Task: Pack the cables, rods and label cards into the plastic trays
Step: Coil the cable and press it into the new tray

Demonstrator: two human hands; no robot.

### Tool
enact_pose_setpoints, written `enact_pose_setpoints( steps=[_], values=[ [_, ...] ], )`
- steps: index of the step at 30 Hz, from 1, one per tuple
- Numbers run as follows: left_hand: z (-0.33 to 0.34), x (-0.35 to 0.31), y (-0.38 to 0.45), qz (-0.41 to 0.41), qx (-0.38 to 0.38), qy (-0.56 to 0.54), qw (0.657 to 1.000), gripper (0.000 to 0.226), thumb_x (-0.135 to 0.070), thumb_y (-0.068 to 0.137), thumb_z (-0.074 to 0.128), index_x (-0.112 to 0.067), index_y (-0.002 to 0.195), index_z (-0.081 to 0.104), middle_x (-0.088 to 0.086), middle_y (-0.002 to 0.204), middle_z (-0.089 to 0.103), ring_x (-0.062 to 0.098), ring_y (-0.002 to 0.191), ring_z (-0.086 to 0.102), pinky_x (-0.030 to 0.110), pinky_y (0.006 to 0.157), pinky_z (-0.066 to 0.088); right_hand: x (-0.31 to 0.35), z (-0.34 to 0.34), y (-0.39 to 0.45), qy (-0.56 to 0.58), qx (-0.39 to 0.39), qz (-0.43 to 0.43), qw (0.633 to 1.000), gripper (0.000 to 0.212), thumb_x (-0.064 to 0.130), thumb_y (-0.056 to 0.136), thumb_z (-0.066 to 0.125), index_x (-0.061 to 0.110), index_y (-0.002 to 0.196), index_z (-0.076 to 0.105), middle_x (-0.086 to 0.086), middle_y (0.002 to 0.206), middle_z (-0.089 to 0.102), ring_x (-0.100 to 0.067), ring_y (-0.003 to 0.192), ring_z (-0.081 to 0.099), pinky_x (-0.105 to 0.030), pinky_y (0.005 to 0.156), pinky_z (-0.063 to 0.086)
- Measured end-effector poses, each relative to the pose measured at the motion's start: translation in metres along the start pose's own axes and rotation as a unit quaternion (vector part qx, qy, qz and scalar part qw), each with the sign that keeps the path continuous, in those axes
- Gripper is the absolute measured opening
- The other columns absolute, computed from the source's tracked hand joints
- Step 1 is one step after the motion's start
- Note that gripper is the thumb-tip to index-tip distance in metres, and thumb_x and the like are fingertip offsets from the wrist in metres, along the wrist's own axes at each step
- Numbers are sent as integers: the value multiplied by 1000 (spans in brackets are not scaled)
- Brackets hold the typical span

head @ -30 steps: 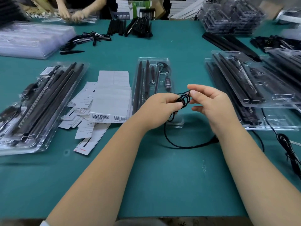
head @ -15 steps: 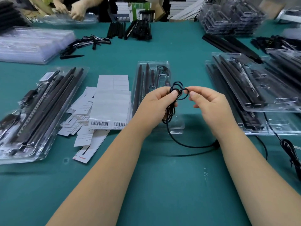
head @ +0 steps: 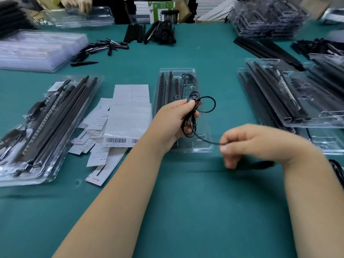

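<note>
While my left hand (head: 175,120) grips a bundle of black cable (head: 193,116) coiled into several loops, my thumb presses the coils against my curled fingers, just above the near half of the clear plastic tray (head: 202,146) in the middle of the green table (head: 167,211). One loop sticks out to the right of my thumb, and a loose strand runs down and right from the bundle to my right hand (head: 260,144). That hand is blurred, but its thumb and forefinger are pinched on the strand, with the other fingers curled below; it hangs over the table near the tray's right front corner. A dark blurred bit of cable shows under my right wrist.

Inside the middle tray lie several black rods (head: 170,86) running lengthwise in the left slots, and another small cable coil (head: 188,77) sits at its far right end. Left of this tray a heap of white label cards (head: 128,120) is spread on the table, the top one showing barcodes along its near edge. Further left lies a filled tray (head: 11,175) with long rods in it. To my right, more packed trays (head: 290,101) are stacked and overlapping. At the far edge, another person's hands (head: 84,3) rest on a clear tray.
</note>
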State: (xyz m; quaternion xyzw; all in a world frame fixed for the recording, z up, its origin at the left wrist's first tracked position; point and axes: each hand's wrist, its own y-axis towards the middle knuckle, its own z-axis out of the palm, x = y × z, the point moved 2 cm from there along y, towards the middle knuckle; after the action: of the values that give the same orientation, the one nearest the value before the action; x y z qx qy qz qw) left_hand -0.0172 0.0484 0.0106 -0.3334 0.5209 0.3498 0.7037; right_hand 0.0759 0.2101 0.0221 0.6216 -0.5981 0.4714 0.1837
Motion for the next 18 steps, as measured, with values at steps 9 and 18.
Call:
enact_pose_setpoints(
  steps=[9,18],
  values=[
    [11,2,-7,18,44,207,977,21,-22,99,49,-16,97,69,-10,66,60,3,50,45,15,47,40,-4,-15,3,274,-161,-92,944,26,0,73,49,16,59,64,4,46,39,-8,44,30,-20,49,29],
    [11,1,-9,34,91,197,975,25,-29,98,51,-14,87,67,-12,67,60,9,59,45,18,54,41,10,5,10,-18,-273,-144,951,14,19,72,80,30,69,72,8,72,72,-6,59,57,-17,62,45]
  ],
)
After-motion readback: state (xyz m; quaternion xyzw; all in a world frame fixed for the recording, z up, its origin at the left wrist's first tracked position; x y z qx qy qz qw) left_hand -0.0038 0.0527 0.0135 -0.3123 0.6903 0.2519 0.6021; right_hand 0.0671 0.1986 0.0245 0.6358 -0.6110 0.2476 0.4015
